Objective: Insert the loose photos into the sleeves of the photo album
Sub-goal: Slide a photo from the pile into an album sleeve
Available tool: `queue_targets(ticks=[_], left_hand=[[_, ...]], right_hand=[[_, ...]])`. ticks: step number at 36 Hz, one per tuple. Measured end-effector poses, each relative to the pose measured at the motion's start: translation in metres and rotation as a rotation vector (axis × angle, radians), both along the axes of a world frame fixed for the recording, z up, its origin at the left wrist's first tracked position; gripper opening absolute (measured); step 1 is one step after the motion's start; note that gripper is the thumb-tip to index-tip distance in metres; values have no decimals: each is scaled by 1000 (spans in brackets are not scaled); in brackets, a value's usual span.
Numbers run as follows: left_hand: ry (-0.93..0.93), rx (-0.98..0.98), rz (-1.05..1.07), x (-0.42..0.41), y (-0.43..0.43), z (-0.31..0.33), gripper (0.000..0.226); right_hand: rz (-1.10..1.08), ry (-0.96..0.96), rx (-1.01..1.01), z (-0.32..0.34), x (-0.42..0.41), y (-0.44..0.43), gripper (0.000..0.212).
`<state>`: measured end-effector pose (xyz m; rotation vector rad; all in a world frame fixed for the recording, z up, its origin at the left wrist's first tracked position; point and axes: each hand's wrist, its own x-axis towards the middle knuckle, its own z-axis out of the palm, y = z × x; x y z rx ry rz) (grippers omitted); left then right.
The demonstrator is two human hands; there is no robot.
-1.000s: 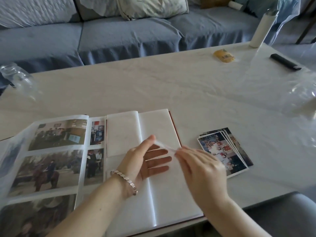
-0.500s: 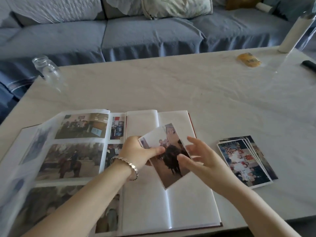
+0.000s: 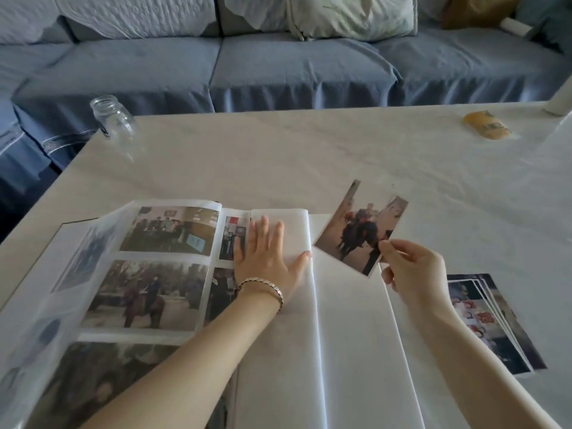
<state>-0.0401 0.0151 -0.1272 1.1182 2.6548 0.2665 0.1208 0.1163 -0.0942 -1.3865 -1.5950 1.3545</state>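
Note:
The photo album (image 3: 349,335) lies open at the table's near edge. Its left pages hold filled sleeves; the right pages are blank white sleeves. My left hand (image 3: 266,258), with a bracelet on the wrist, rests flat with straight fingers on the upper white sleeve near the spine. My right hand (image 3: 411,270) pinches the lower right corner of a loose photo (image 3: 359,230) of a rider on a dark horse, held tilted above the top of the right page. A stack of loose photos (image 3: 492,320) lies on the table to the right of the album.
A clear glass jar (image 3: 113,119) stands at the table's far left corner. A yellow packet (image 3: 486,125) lies at the far right, beside the base of a white bottle (image 3: 560,103). A blue sofa (image 3: 278,66) runs behind the white table (image 3: 309,156).
My left hand let go of the horse photo and moved left, flat onto the white sleeve. My right hand took the photo and carried it up and to the right.

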Motion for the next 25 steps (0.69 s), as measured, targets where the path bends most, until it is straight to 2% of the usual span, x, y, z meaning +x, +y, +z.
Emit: queue_targets(ticks=[10, 14, 20, 25], left_hand=[[27, 85, -43, -7, -3, -9, 62], [53, 98, -40, -8, -3, -13, 74], [65, 115, -34, -7, -4, -14, 77], [34, 165, -23, -6, -4, -14, 76]], right_hand=[[-14, -105, 119, -7, -16, 12, 18], [15, -123, 138, -11, -17, 9, 19], [33, -126, 168, -12, -20, 2, 11], [77, -171, 232, -9, -20, -4, 21]])
